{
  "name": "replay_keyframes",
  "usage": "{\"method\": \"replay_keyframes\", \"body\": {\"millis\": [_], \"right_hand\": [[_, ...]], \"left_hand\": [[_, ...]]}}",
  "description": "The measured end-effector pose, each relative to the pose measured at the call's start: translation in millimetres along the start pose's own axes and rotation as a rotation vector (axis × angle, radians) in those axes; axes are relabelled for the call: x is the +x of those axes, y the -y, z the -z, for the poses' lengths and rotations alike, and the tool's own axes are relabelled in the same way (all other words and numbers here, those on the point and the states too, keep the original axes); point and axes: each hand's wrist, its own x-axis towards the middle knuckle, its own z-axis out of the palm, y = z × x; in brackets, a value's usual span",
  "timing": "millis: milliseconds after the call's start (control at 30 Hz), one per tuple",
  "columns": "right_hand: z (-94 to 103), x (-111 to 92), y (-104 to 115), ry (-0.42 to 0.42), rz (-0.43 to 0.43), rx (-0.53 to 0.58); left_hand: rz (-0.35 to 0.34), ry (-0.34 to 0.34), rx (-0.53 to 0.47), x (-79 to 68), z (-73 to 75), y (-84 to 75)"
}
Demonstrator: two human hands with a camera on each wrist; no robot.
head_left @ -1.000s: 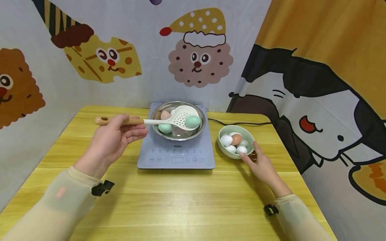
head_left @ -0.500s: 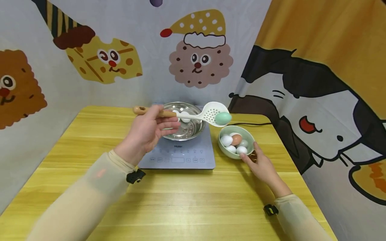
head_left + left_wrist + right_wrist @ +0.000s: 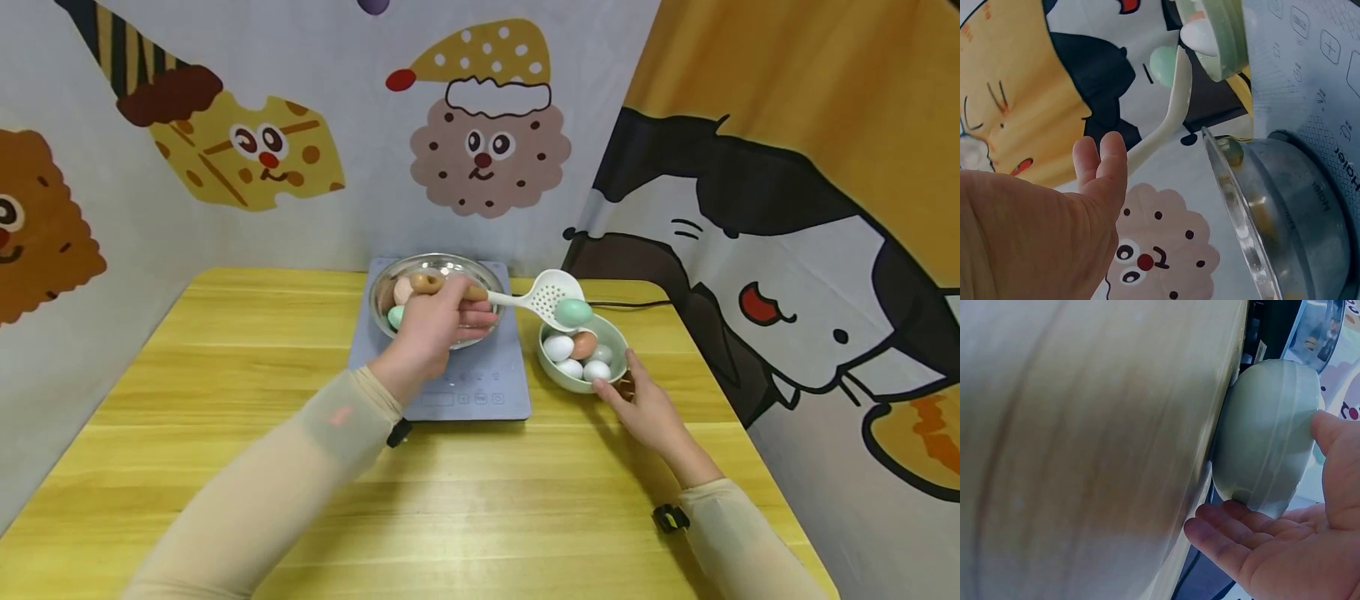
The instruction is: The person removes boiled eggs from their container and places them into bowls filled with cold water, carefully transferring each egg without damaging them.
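I have two hands at work, well apart from each other. My left hand point(image 3: 435, 329) has the handle of one slotted spoon point(image 3: 551, 292) gripped at the thumb, while some of the fingers stick out straight. My right hand point(image 3: 648, 408) is curled round one pale green bowl point(image 3: 611, 335), thumb at the rim at its 5 o'clock, fingers under the side nearer 4.

One green egg point(image 3: 573, 313) sits on the spoon, which slopes down towards the bowl and carries it above the 12 o'clock edge; I can't tell whether the spoon touches the rim.

In the bowl I can count five eggs clearly: three white eggs point(image 3: 558, 347), at 9, between 7 and 8, and 5 o'clock; one brown egg point(image 3: 584, 344) just on the 12 o'clock side of the middle; and one greyish-green egg point(image 3: 601, 356) at 3. Whatever lies beneath them is hidden.

From the bowl, one steel pot point(image 3: 476, 268) is between 9 and 10 o'clock. Two eggs show in it: a beige egg point(image 3: 402, 290) between 9 and 10, and a second green egg point(image 3: 395, 317) near 8. My left hand covers part of the pot, so I can't give its full count. It stands on one induction cooker point(image 3: 480, 367), towards the 12 o'clock end. One black cable point(image 3: 630, 305) runs past the bowl's 1 o'clock side, and everything rests on one wooden table point(image 3: 465, 500).
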Motion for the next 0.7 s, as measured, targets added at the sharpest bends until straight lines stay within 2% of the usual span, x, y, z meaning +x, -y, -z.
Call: {"method": "replay_keyframes", "body": {"millis": [100,267,500,600,700], "right_hand": [[0.7,0,1,0.009,-0.004,-0.004],[1.6,0,1,0.016,-0.012,-0.009],[2.9,-1,2,0.013,-0.016,-0.011],[2.7,-1,2,0.012,-0.019,-0.013],[2.2,-1,2,0.011,-0.015,-0.013]], "left_hand": [[-0.023,-0.017,0.043,1.7,-5.5,5.0],[-0.111,-0.031,0.136,3.2,-11.5,12.4],[-0.224,-0.038,0.386,0.6,-15.3,19.1],[-0.294,0.001,0.492,-2.7,-15.8,21.4],[-0.418,0.084,0.593,-6.0,-15.2,23.8]]}}
